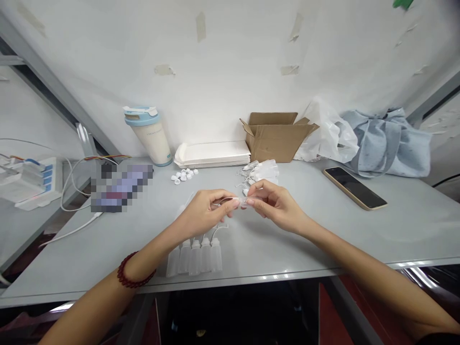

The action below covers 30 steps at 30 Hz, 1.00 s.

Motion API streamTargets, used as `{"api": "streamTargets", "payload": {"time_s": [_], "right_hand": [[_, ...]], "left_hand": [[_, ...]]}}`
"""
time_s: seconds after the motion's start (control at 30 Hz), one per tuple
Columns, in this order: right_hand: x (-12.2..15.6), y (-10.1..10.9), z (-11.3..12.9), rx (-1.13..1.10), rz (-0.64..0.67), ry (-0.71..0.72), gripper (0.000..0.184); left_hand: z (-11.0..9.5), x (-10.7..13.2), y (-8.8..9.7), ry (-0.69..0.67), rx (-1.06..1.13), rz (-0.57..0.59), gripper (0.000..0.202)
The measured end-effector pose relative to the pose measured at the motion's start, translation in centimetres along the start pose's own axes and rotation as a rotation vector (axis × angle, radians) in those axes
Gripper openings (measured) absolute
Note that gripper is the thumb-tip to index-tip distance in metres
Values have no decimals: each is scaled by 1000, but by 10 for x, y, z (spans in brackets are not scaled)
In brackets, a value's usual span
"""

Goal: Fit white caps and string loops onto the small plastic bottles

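Note:
Above the middle of the grey table, my left hand and my right hand meet fingertip to fingertip. Together they pinch a small clear plastic dropper bottle, the left on its body, the right on its tip end. A red bead bracelet circles my left wrist. Below my left hand, several translucent dropper bottles lie in a row near the table's front edge. Behind my hands lies a loose pile of more bottles, and a cluster of small white caps sits further left.
At the back stand a lidded cup, a stack of white trays, an open cardboard box, a white plastic bag and a blue cloth. A phone lies right. Cables and a white device sit left.

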State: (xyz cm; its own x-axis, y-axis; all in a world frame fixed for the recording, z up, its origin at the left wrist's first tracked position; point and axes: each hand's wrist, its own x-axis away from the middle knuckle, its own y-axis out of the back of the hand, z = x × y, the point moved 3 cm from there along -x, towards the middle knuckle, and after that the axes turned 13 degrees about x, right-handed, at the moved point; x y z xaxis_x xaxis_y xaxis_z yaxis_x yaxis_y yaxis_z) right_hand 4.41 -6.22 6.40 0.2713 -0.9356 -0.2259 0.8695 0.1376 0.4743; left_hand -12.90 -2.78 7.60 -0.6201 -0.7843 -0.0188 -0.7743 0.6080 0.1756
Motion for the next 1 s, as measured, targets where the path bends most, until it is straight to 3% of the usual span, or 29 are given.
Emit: {"api": "streamTargets", "payload": {"time_s": [0.1, 0.27, 0.43, 0.5, 0.67, 0.83, 1.0], "right_hand": [[1, -1, 1, 23, 2, 23, 20], [2, 0, 2, -26, 28, -1, 22], [-1, 0, -3, -147, 85, -130, 30], [-2, -1, -3, -168, 103, -151, 30], [-1, 0, 0, 55, 12, -60, 25], [1, 4, 0, 323, -158, 121, 18], [1, 4, 0, 371, -163, 193, 17]], "left_hand": [[2, -1, 0, 79, 5, 55, 33], [0, 1, -1, 55, 16, 91, 25], [-1, 4, -5, -240, -154, 13, 17], [-1, 4, -7, -300, -182, -15, 15], [4, 0, -1, 5, 75, -26, 20], [8, -4, 5, 120, 185, 51, 35], [14, -5, 0, 234, 291, 174, 42]]}}
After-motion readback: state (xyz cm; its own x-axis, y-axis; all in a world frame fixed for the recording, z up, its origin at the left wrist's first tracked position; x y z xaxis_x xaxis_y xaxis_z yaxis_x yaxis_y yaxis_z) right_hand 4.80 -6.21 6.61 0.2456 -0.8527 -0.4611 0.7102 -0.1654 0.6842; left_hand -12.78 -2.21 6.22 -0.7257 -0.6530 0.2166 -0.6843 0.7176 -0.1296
